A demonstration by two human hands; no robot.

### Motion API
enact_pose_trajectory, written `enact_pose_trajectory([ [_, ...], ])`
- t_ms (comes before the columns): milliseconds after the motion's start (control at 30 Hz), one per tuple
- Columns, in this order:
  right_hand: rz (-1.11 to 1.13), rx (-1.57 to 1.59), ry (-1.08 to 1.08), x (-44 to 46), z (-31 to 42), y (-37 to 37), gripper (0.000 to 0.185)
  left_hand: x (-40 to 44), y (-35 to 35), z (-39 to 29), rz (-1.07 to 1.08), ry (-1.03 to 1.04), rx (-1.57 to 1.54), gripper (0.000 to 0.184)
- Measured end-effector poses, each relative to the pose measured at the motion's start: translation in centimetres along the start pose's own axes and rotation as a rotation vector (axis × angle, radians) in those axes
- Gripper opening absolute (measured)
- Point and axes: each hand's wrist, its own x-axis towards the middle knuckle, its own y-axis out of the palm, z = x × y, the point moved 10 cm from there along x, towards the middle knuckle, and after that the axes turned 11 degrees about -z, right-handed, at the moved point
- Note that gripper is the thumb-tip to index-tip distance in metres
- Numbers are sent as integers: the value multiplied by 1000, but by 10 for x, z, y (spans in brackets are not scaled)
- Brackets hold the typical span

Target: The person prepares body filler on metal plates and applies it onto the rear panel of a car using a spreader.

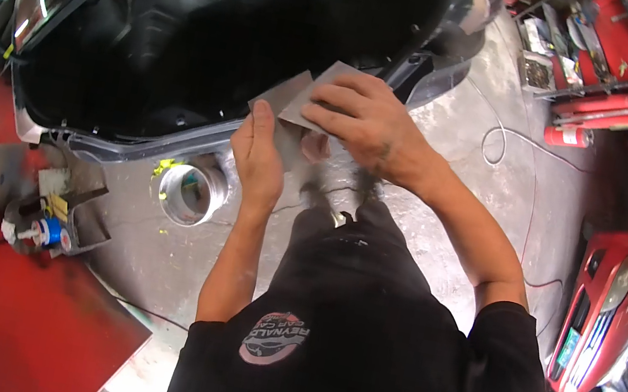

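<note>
In front of my chest, near the rim of a large black car opening (217,28), my two hands hold thin flat grey plates. My left hand (258,157) grips one grey plate (287,99), its thumb lying along the near side. My right hand (365,121) has its fingers bent over another grey plate (335,75), which overlaps the first at its edge. A small pinkish patch (315,146) shows just below the plates; what it is I cannot make out.
On the floor stands a round metal bucket (192,196) with yellow bits beside it. A cluttered stand (55,213) is at left, above a red panel (39,324). At right are a red tool cart (615,106), a hose (541,144) and a red car front (608,290).
</note>
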Motion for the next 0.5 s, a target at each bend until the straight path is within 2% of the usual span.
enact_pose_trajectory([
  [67,-4,-43,12,-1,9,-2,40,-3,15,-19,-55,50,-76,44],
  [167,33,-60,25,-22,22,-4,40,2,21,-18,-90,16,-232,43],
  [267,42,-68,78,-47,23,-3,40,1,24,-5,-80,0,-237,42],
  [433,125,-86,156,-96,0,-5,46,0,34,-26,-93,73,-213,43],
  [500,6,146,328,-106,-12,-25,50,3,37,-30,-70,69,-235,44],
])
